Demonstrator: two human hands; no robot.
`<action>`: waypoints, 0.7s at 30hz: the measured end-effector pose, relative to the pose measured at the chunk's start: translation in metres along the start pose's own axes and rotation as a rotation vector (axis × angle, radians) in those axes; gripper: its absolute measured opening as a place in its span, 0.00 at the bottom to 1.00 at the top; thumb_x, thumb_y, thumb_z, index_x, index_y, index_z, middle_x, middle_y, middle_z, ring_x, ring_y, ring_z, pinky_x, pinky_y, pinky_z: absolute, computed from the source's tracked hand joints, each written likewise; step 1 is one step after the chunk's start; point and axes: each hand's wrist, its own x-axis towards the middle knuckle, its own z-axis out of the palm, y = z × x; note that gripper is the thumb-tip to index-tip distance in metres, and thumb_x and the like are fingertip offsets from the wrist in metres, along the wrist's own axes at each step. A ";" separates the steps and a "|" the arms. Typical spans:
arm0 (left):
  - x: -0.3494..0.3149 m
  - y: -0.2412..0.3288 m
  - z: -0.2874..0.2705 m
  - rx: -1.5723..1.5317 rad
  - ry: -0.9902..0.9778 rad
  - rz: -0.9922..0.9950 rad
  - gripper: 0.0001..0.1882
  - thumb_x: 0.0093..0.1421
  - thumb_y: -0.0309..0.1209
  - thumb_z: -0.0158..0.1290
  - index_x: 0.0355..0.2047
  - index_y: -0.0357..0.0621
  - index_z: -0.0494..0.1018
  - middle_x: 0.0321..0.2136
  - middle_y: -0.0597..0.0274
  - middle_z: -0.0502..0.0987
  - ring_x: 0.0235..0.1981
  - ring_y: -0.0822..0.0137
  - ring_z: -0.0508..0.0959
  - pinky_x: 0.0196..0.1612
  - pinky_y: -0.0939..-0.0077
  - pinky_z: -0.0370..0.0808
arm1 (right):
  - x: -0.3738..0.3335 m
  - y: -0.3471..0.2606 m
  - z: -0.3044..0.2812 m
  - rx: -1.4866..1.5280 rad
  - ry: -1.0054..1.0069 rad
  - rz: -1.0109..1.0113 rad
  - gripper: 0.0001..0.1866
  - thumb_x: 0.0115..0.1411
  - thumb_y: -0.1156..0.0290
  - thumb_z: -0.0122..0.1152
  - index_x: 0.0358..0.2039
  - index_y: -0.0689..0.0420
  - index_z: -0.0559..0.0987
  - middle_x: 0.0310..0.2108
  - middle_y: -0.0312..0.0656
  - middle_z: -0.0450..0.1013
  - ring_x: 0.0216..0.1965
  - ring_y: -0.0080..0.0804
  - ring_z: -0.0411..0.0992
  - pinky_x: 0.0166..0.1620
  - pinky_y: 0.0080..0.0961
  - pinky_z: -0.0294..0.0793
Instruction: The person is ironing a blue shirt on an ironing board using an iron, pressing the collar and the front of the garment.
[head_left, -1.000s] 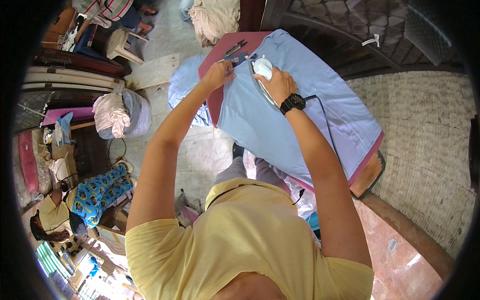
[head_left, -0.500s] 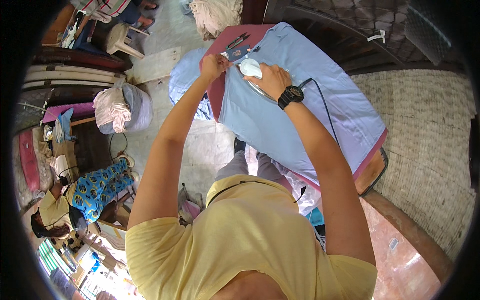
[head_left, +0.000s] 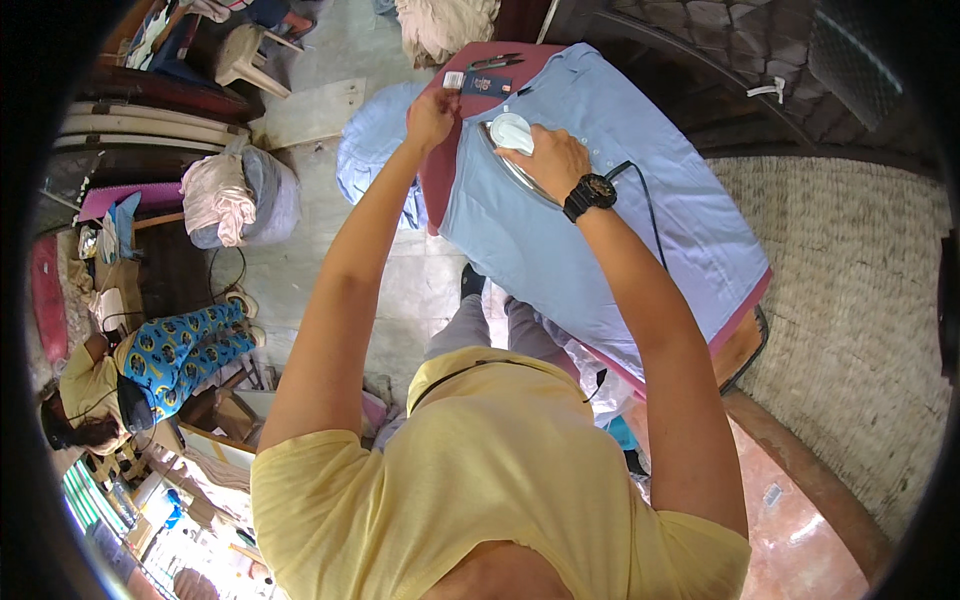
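A light blue garment, with small button-like dots along it, lies spread over a maroon padded ironing board. My right hand is closed round the handle of a clothes iron with a white top, which rests on the cloth near the garment's far left edge. At the board's left edge, my left hand has its fingers curled in; what they pinch, if anything, is hidden. Just beyond those fingers lie a white label and a dark blue card.
Dark thread snips lie at the board's far end. The iron's black cord runs across the garment. More blue cloth hangs at the left. A cloth bundle and a seated person are farther left.
My left hand has drawn slightly back from the iron, and its fingers have turned inward. The iron, under my right hand, has shifted little against the cloth. The whole view has tilted slightly.
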 end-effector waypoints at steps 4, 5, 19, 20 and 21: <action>0.005 0.004 0.002 -0.148 0.032 0.000 0.08 0.53 0.28 0.61 0.35 0.43 0.80 0.30 0.57 0.82 0.36 0.59 0.82 0.39 0.68 0.77 | 0.000 0.003 0.002 -0.051 0.020 0.010 0.30 0.50 0.40 0.67 0.31 0.59 0.81 0.27 0.55 0.78 0.32 0.54 0.79 0.36 0.48 0.78; 0.000 0.002 -0.001 -0.004 -0.050 -0.003 0.08 0.53 0.28 0.62 0.34 0.42 0.79 0.30 0.57 0.82 0.37 0.59 0.82 0.39 0.68 0.77 | 0.000 0.002 0.001 -0.043 0.017 0.022 0.30 0.49 0.40 0.67 0.31 0.59 0.81 0.27 0.55 0.78 0.32 0.54 0.79 0.36 0.47 0.78; -0.009 0.003 0.002 0.060 -0.177 -0.077 0.11 0.45 0.32 0.69 0.23 0.39 0.80 0.21 0.62 0.81 0.24 0.69 0.80 0.30 0.73 0.76 | 0.001 0.002 0.001 -0.034 -0.015 0.052 0.29 0.50 0.40 0.66 0.32 0.58 0.81 0.28 0.55 0.78 0.33 0.54 0.79 0.37 0.49 0.77; -0.012 0.002 0.000 0.015 -0.148 -0.112 0.10 0.46 0.32 0.69 0.22 0.39 0.80 0.21 0.62 0.81 0.23 0.71 0.80 0.29 0.74 0.75 | 0.001 0.003 0.002 -0.033 -0.016 0.043 0.29 0.50 0.40 0.66 0.32 0.58 0.81 0.28 0.54 0.79 0.33 0.54 0.79 0.37 0.49 0.77; -0.014 0.002 -0.001 -0.030 -0.118 -0.147 0.10 0.47 0.32 0.68 0.22 0.39 0.80 0.21 0.63 0.81 0.23 0.73 0.79 0.29 0.75 0.75 | 0.002 0.005 0.004 -0.031 -0.018 0.033 0.30 0.50 0.40 0.66 0.32 0.58 0.81 0.28 0.54 0.79 0.34 0.54 0.79 0.37 0.49 0.77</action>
